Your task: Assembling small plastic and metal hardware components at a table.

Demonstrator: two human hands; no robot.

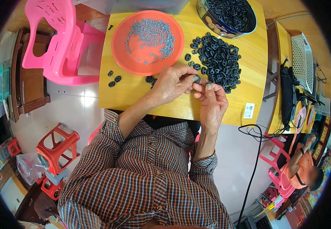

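My left hand (169,84) pinches a small black plastic piece (197,79) between thumb and fingers, above the table's near side. Close beside it, my right hand (214,100) has thumb and forefinger pressed together; what sits in that pinch is too small to make out. Just beyond my hands a heap of black oval pieces with holes (219,61) spreads over the yellow table (135,102). An orange-red round tray (119,51) holds many small silver screws (154,34). A few more black ovals (117,79) lie left of my left forearm, others partly behind my wrist.
A round tin (220,31) full of black pieces stands at the far right of the table. A white label (249,110) lies near the right edge. Pink chair (64,49) to the left, red stool (57,147) lower left. A black cable (255,164) hangs at right; another person (302,168) sits beyond.
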